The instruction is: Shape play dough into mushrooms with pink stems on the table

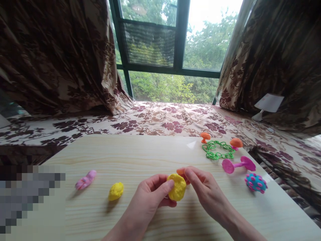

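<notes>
Pale table point(92, 157) w/ L hand point(150, 195) pinching yellow disc point(178, 189), R hand point(207, 189) beside, can't tell if gripping

You receive bright, diffuse daylight from the window point(175, 50). Note the washed-out sky, dark curtains point(55, 53), soft shadows and pale glare on the tabletop point(95, 150). Edges appear stretched; fine detail is soft. Coarse pixel blocks cover the lower-left corner.

The left hand point(156, 195) pinches a flattened yellow clay disc point(177, 188) above the surface point(140, 157); the right hand point(200, 184), just beside it, seems to hold something orange point(180, 171).
</notes>
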`<state>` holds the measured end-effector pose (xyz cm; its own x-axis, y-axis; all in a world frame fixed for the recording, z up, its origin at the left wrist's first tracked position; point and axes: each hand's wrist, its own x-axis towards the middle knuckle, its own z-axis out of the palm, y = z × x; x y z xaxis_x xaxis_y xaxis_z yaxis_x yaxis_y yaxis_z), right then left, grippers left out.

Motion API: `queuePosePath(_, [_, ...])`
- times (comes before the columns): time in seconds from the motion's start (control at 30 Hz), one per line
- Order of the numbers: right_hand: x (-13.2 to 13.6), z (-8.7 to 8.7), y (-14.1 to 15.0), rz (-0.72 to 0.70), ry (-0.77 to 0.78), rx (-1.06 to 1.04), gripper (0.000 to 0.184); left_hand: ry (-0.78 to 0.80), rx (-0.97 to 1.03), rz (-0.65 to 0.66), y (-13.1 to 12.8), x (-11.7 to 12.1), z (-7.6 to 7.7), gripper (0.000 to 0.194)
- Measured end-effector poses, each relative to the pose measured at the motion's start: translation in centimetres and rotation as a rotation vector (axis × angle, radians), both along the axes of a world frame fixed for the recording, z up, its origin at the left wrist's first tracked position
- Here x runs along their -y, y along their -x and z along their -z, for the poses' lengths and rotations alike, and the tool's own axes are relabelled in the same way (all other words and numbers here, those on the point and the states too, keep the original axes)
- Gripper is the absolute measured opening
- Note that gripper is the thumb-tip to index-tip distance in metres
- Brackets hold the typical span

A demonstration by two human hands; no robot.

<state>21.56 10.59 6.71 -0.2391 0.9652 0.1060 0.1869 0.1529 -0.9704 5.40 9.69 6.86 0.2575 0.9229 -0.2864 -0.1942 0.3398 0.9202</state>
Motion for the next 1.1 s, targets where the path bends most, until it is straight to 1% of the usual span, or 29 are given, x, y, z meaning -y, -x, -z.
queuePosePath(0.07, [-0.1, 0.0, -0.1, 0.001, 0.013, 0.018, 0.032, 0.038, 0.021, -0.033, -0.1, -0.1, 0.3, 0.030])
queuePosePath(0.13, [-0.2, 0.2, -0.2, -0.004, 0.020, 0.027, 0.026, 0.045, 0.027, -0.038, -0.1, -0.1, 0.6, 0.030])
queuePosePath(0.2, [-0.1, 0.4, -0.2, -0.004, 0.029, 0.023, 0.021, 0.013, 0.005, -0.022, 0.0, -0.2, 0.5, 0.032])
queuePosePath(0.27, [0.1, 0.5, -0.1, -0.003, 0.036, 0.023, 0.020, -0.044, -0.064, 0.003, 0.1, -0.2, 0.2, 0.033])
queuePosePath(0.37, [0.4, 0.5, 0.1, -0.009, 0.042, 0.044, 0.018, -0.115, -0.187, 0.044, 0.3, -0.2, -0.2, 0.029])
queuePosePath(0.43, [0.6, 0.4, 0.2, -0.002, 0.037, 0.054, 0.017, -0.134, -0.223, 0.065, 0.5, -0.1, -0.3, 0.027])
queuePosePath(0.57, [0.6, 0.5, 0.4, 0.020, 0.043, 0.046, 0.017, -0.171, -0.190, 0.088, 0.4, 0.1, -0.4, 0.025])
queuePosePath(0.67, [0.4, 0.7, 0.3, 0.001, 0.064, -0.001, 0.020, -0.179, -0.215, 0.062, 0.2, 0.1, -0.4, 0.026])
queuePosePath(0.77, [0.2, 0.9, 0.2, -0.021, 0.070, -0.028, 0.023, -0.200, -0.256, 0.047, 0.1, 0.1, -0.1, 0.027])
queuePosePath(0.87, [0.4, 1.0, 0.1, 0.002, 0.043, 0.029, 0.024, -0.240, -0.271, 0.063, 0.1, 0.1, 0.4, 0.028])
queuePosePath(0.97, [0.4, 1.0, 0.1, -0.006, 0.065, 0.023, 0.027, -0.197, -0.234, 0.086, 0.1, 0.0, 0.5, 0.030])
queuePosePath(1.03, [0.2, 0.8, 0.1, -0.029, 0.083, -0.023, 0.031, -0.125, -0.180, 0.039, 0.0, 0.0, 0.3, 0.031])
queuePosePath(1.1, [0.0, 0.7, 0.1, -0.028, 0.076, -0.050, 0.032, -0.057, -0.117, -0.046, -0.2, 0.0, 0.1, 0.031])
